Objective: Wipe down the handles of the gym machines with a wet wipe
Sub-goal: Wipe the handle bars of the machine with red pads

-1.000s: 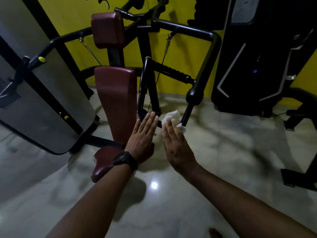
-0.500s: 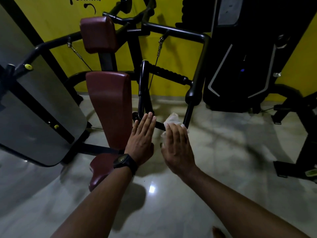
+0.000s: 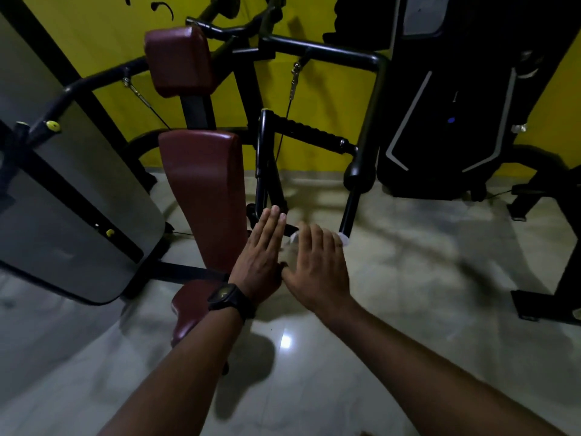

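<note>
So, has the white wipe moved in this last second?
Yes. The wipe has dropped: it poked up beside the lower end of the black bar, and now sits mostly under the right hand, a corner showing just below that end.

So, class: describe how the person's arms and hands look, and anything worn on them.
Both forearms are bare, with no sleeves in view. The left hand and right hand wear no gloves, and no rings show. A black watch with a dark face sits on the left wrist.

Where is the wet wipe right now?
Head view, centre: the wet wipe is mostly hidden under the right hand, white edges showing by the lower end of the black handle bar, right of the left hand.
</note>
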The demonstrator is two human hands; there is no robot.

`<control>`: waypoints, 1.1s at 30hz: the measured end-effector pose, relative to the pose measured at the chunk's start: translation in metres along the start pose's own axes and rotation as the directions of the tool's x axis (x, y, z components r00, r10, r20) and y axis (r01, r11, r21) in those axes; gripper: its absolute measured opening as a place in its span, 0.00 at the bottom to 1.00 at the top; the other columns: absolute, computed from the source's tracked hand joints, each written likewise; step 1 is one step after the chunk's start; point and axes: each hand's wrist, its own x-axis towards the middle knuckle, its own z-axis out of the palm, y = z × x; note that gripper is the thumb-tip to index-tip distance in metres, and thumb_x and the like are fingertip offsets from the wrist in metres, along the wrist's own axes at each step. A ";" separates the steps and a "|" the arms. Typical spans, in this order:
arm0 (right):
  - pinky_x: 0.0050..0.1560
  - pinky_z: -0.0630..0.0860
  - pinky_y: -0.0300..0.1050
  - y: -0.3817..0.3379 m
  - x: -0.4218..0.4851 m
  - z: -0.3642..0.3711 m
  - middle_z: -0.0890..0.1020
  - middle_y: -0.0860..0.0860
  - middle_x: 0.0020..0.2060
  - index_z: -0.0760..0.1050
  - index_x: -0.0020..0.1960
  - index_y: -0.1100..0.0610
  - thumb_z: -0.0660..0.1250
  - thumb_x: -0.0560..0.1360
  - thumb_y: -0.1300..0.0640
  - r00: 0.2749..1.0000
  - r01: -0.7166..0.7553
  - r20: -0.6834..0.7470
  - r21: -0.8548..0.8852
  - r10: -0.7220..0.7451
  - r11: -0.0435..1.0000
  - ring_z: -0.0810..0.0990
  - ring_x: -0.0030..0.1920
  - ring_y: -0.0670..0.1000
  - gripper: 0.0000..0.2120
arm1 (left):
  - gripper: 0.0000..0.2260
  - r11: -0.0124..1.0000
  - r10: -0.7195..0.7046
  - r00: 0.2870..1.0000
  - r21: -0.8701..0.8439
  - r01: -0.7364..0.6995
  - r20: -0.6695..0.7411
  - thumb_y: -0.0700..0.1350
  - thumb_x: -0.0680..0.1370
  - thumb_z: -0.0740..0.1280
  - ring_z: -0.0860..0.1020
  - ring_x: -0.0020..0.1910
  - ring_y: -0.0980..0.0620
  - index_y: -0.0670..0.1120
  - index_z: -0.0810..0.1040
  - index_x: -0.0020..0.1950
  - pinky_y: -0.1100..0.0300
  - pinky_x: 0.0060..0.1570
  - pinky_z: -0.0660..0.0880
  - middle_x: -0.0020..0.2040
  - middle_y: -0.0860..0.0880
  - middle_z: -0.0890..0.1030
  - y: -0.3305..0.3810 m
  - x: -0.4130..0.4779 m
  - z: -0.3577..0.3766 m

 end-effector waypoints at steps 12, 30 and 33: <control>0.58 0.70 0.53 -0.012 0.021 -0.014 0.76 0.57 0.58 0.70 0.64 0.59 0.65 0.70 0.42 0.992 -0.063 0.104 -0.008 0.064 0.998 0.75 0.57 0.58 0.29 | 0.50 0.998 -0.025 0.999 0.058 0.023 0.036 0.30 0.66 0.71 0.40 0.81 0.52 0.44 0.47 0.82 0.55 0.78 0.38 0.82 0.44 0.49 -0.017 -0.001 -0.009; 0.58 0.71 0.54 -0.029 0.010 0.000 0.75 0.57 0.55 0.70 0.62 0.60 0.64 0.64 0.41 0.990 -0.137 -0.005 -0.113 0.137 0.984 0.74 0.54 0.59 0.33 | 0.46 0.990 0.142 0.988 -0.028 -0.141 0.056 0.32 0.66 0.67 0.42 0.81 0.49 0.41 0.49 0.81 0.51 0.79 0.43 0.82 0.45 0.47 -0.039 0.001 -0.010; 0.63 0.68 0.56 -0.028 0.005 0.011 0.73 0.60 0.58 0.66 0.67 0.63 0.70 0.64 0.44 0.988 -0.139 -0.088 -0.194 0.124 0.971 0.72 0.56 0.61 0.38 | 0.46 0.987 0.160 0.985 -0.041 -0.157 0.060 0.31 0.67 0.64 0.41 0.81 0.50 0.43 0.47 0.82 0.51 0.79 0.41 0.82 0.45 0.46 -0.043 0.000 -0.010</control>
